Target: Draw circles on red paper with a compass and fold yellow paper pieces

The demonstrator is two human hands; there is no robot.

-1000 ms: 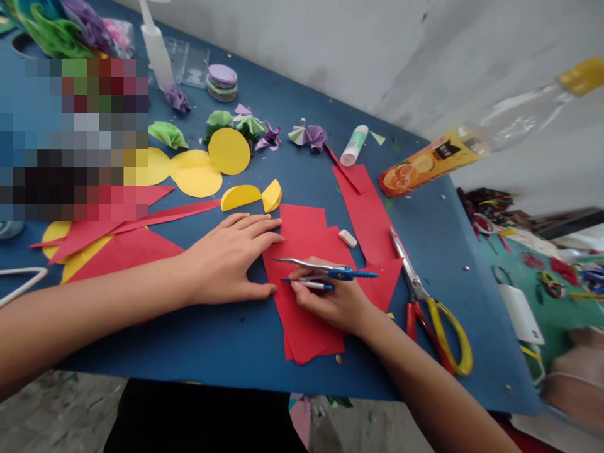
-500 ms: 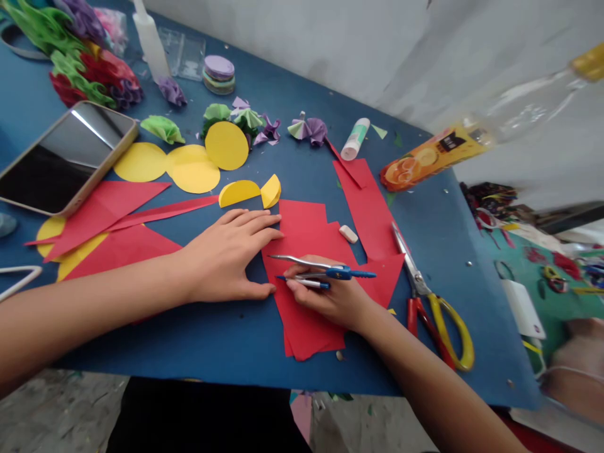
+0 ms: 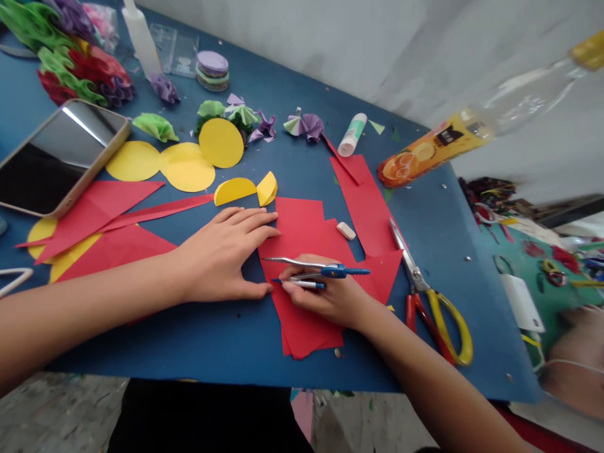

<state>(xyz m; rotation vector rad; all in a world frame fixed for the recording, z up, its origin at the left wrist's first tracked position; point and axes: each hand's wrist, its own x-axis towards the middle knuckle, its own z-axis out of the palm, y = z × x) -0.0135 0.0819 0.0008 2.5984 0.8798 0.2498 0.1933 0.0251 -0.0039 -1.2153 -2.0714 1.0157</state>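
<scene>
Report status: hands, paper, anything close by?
Left hand flat on red paper edge. Right hand grips compass over it. Eraser and scissors just right of the paper.

A blue table [image 3: 198, 340] carries craft supplies: a phone [image 3: 56, 157] lying screen up at left, yellow paper circles [image 3: 184, 165] beside it, folded paper flowers [image 3: 75, 69] at the far corner, a glue stick [image 3: 352, 134], a white eraser [image 3: 346, 231], red-and-yellow-handled scissors [image 3: 431, 302] and an orange-labelled bottle [image 3: 472, 132] on its side.
</scene>
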